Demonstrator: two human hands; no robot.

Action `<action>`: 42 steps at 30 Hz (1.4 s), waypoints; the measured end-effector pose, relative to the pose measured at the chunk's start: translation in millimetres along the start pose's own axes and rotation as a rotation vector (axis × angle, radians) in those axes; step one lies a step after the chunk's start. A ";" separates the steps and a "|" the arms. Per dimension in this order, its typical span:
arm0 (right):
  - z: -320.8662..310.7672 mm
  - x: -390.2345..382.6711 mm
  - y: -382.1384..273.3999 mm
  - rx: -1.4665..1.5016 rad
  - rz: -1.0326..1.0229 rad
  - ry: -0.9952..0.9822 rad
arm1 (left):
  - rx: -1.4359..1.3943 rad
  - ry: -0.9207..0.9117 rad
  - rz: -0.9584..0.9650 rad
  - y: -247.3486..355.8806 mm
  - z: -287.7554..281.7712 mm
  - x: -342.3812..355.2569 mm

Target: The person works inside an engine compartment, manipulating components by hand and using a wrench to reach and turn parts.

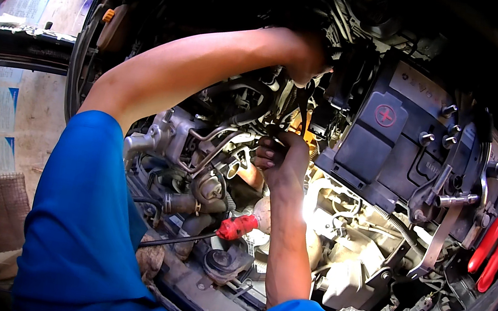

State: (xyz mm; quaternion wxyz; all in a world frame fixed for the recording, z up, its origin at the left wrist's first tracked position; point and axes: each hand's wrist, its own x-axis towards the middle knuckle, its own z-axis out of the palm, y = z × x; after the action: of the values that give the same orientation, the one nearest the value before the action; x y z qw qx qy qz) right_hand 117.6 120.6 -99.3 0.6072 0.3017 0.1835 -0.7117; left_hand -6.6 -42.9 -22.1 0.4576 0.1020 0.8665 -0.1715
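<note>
Beyond the near-left corner of the battery (364, 154), the left hand (310, 60) reaches into the bay, its fingers mostly hidden, so I cannot tell what it grips; left of that corner the right hand (283, 159) has curled fingers, any hold unseen. The yellow part (299, 122) sits between them, left of the battery. Fingers could scrape in that cramped gap if a grip slipped, and the sockets (426, 139) on the battery might roll off if knocked
</note>
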 end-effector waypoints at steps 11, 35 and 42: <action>-9.8 6.2 -1.3 -0.099 -0.050 0.037 | 0.003 0.002 -0.031 11.1 -23.6 -22.5; -16.3 13.6 -1.5 -0.012 -0.006 -0.087 | 0.005 -0.027 -0.054 14.7 -22.1 -17.4; -11.5 6.1 -6.3 -0.098 -0.021 -0.161 | -0.116 0.031 -0.064 5.2 -11.9 -15.3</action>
State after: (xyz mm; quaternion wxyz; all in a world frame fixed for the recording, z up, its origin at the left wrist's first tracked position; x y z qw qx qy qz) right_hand 113.3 124.4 -112.6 0.6267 0.2115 0.1715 -0.7301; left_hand -5.3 -33.8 -4.3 0.4437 0.0502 0.8847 -0.1339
